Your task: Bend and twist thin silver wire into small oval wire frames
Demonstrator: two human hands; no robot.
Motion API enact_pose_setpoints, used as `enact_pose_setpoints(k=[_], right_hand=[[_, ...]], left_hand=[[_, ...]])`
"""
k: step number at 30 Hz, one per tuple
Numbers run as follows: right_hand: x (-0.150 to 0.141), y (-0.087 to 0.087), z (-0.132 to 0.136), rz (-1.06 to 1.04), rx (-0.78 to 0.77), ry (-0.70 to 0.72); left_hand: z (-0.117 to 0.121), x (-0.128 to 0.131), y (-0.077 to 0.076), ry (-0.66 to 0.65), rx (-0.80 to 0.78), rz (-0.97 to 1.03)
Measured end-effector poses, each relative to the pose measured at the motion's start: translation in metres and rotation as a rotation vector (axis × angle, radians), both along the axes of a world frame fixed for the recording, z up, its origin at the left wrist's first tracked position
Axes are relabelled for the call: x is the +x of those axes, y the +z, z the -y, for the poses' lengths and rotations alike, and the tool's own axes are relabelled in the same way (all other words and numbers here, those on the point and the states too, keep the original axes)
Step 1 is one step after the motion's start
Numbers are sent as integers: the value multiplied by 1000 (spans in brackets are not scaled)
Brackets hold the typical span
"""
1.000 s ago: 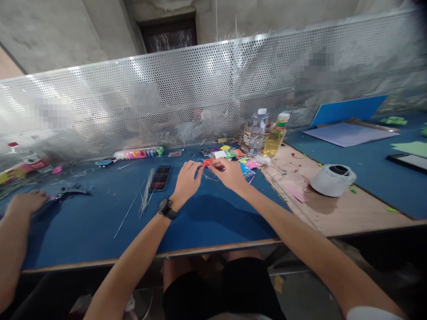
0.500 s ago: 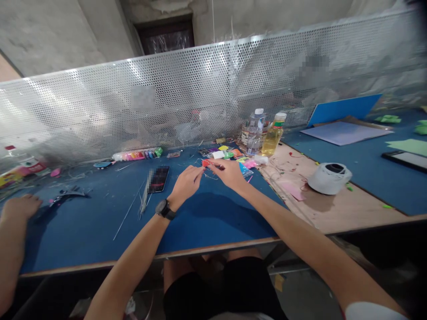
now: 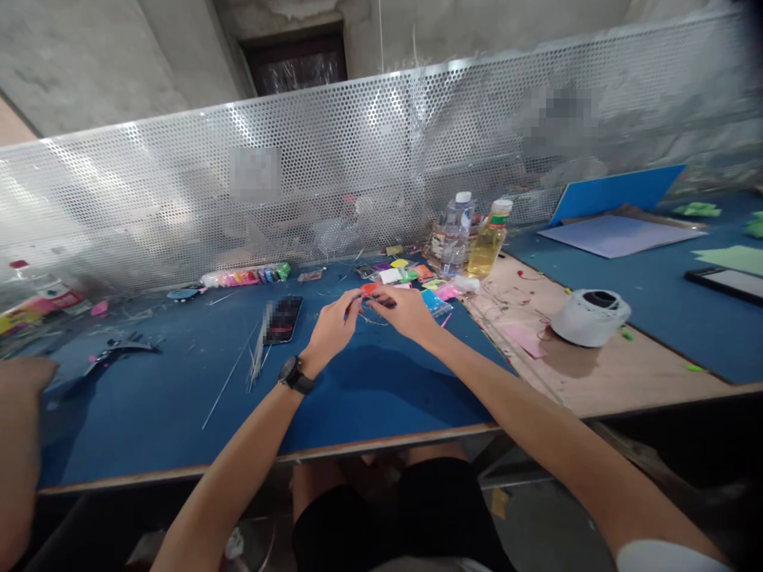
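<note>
My left hand [image 3: 335,322], with a black watch [image 3: 296,374] on its wrist, is closed in a pinch above the blue mat. Facing it, my right hand [image 3: 406,311] also has its fingers pinched together. A small soft-looking red piece [image 3: 369,289] sits between the fingertips of both hands; its exact kind is too small to tell. A thin wire [image 3: 375,322] shows just below the fingers. Behind my hands lie small colourful packets, among them a blue one [image 3: 436,302]. Left of my left hand are a dark phone [image 3: 284,319] and several thin wire rods [image 3: 257,361].
A clear bottle [image 3: 458,230] and a bottle of yellow liquid [image 3: 489,238] stand at the back right. A white roll [image 3: 590,318] sits on the wooden board [image 3: 572,381]. Pliers [image 3: 122,349] lie at left near another person's arm [image 3: 21,429]. A perforated metal screen [image 3: 334,175] runs behind.
My hands stay in nearly the same place, while the fingers have shifted around the red piece, which now looks flatter. The other person's hand at left has drawn back leftward.
</note>
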State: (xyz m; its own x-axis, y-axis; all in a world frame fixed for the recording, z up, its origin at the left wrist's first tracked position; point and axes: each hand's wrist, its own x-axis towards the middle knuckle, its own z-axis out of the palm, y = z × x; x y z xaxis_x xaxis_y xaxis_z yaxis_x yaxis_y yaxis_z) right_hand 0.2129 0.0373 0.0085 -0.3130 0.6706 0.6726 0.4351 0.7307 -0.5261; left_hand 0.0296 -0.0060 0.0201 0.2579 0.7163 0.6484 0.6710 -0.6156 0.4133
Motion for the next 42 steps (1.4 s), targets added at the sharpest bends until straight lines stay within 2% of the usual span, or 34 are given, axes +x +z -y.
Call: enact_pose_setpoints(k=[5, 10, 18, 25, 31, 35, 42], right_hand=[[1, -2, -1, 71, 33, 35], [2, -4, -4, 146, 91, -12], [2, -4, -4, 125, 96, 16], [8, -5, -5, 147, 194, 68], [17, -6, -8, 244, 244, 126], [18, -6, -6, 333, 278, 90], [10, -7, -2, 204, 267, 78]], left_hand=[[-2, 1, -4, -55, 27, -33], [-3, 1, -3, -56, 82, -26], [2, 5, -1, -29, 60, 73], [4, 7, 0, -40, 99, 83], [4, 5, -1, -89, 111, 94], [4, 3, 0, -129, 138, 104], [2, 1, 3, -86, 114, 74]])
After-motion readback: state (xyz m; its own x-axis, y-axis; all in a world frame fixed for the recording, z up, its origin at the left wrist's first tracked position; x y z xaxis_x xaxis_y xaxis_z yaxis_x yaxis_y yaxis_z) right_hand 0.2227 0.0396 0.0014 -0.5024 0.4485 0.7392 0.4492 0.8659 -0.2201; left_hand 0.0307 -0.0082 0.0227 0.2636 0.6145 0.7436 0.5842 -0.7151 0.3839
